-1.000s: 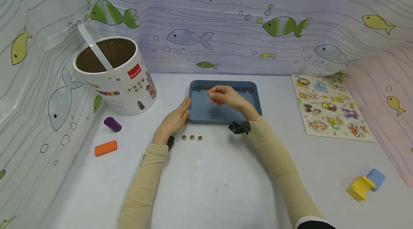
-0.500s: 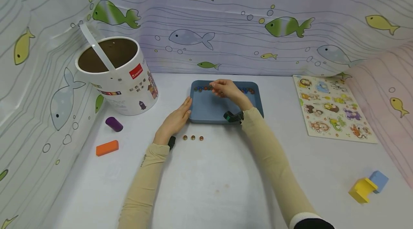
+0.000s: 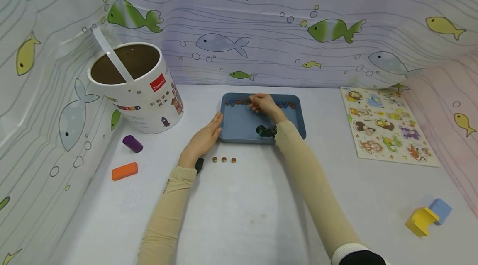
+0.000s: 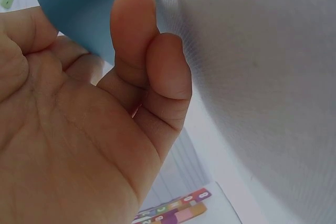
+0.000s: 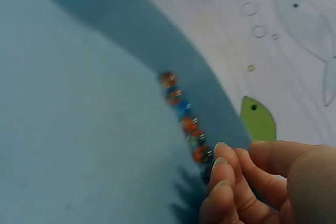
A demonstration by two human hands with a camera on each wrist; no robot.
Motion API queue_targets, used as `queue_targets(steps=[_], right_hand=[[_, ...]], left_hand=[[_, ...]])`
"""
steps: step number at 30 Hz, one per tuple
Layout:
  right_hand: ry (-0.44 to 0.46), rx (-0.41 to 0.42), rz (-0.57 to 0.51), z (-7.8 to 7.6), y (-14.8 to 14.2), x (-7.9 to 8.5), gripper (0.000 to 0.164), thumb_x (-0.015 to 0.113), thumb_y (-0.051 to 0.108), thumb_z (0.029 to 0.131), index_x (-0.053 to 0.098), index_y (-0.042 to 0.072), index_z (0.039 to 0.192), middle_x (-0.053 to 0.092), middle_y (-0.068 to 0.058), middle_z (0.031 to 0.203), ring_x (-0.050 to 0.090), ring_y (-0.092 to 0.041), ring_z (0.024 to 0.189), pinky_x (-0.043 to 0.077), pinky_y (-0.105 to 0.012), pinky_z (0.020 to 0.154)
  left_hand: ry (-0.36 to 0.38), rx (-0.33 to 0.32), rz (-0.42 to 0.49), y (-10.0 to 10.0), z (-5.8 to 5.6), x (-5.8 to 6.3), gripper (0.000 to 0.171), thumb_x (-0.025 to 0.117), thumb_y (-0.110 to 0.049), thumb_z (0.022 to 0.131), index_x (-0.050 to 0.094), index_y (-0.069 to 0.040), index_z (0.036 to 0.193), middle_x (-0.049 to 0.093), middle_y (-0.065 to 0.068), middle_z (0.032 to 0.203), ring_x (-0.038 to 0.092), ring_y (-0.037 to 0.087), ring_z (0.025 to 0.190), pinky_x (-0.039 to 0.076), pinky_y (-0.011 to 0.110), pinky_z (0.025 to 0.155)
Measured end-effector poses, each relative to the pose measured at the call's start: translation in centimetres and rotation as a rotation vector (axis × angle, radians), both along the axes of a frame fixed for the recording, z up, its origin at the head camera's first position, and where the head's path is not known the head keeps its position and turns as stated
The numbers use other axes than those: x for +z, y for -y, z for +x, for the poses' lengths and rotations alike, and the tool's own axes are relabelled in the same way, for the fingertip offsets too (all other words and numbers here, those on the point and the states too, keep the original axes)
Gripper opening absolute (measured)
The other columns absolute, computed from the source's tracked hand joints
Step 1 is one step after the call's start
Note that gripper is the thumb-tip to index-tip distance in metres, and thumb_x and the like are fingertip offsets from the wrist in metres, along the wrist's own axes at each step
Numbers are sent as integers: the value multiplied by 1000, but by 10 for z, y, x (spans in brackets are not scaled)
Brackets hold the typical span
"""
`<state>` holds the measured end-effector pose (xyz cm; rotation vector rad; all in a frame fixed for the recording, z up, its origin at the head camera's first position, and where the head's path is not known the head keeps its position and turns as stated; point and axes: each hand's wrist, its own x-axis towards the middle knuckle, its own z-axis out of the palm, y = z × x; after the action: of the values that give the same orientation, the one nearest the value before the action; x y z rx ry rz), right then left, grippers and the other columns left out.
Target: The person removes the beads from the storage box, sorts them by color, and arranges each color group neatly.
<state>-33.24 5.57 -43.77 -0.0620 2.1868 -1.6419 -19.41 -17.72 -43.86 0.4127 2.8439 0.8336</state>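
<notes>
My left hand rests with extended fingers against the left side of a blue tray; the left wrist view shows its palm beside the blue wall. Over the tray's far side is my right hand, its fingers loosely bent at a row of glass marbles. In the right wrist view, orange, blue and dark marbles run up to the right fingertips, and no marble shows between thumb and fingers. The hand hides the row's middle. Three brownish marbles lie in front of the tray.
A white bucket with a raised handle stands at the left back. Nearby lie a purple cylinder and an orange block. Rightward are an animal picture board, a yellow block and a blue block.
The right hand has moved from above the tray's middle to the marble row at its far side, then slightly right. My left hand stays against the tray; the view has shifted a little.
</notes>
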Motion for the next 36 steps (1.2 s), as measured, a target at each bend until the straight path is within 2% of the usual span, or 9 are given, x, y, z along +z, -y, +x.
queue_targets(steps=[8,13,18,22,28,36], right_hand=[[-97,-21,164,6,6,-3,28,54,19,100,65,2,120,62,-4,79,58,-8,59,51,-19,53],[-150,3,267,9,6,-1,21,60,16,97,67,0,109,65,-8,81,56,-7,54,51,-20,51],[-182,31,313,9,4,0,18,62,17,95,66,1,103,67,-10,82,57,-7,55,51,-19,50],[-160,38,282,7,4,-2,20,61,19,96,66,1,104,68,-10,86,59,-8,58,53,-21,53],[-93,34,169,9,3,-1,28,57,22,99,63,0,116,65,-9,91,61,-9,66,55,-21,62],[-129,70,180,18,-3,6,30,57,24,99,64,2,118,66,-9,93,61,-10,71,53,-22,66]], left_hand=[[-2,-4,7,-1,-1,0,54,30,-26,107,14,-10,156,7,4,164,23,30,148,23,48,121],[-3,-3,17,-1,0,1,54,30,-25,107,15,-9,156,8,5,164,22,30,148,23,48,122],[-4,0,19,-1,0,1,54,30,-25,107,14,-9,156,7,5,164,22,30,148,22,48,122],[4,-1,17,-1,1,1,54,29,-26,107,13,-10,156,6,4,164,22,30,148,22,48,122],[2,-5,28,-2,5,3,54,31,-24,107,15,-8,156,8,6,164,23,32,148,23,49,121],[-1,0,16,0,3,1,54,31,-24,107,14,-9,156,8,6,164,23,32,148,23,49,121]])
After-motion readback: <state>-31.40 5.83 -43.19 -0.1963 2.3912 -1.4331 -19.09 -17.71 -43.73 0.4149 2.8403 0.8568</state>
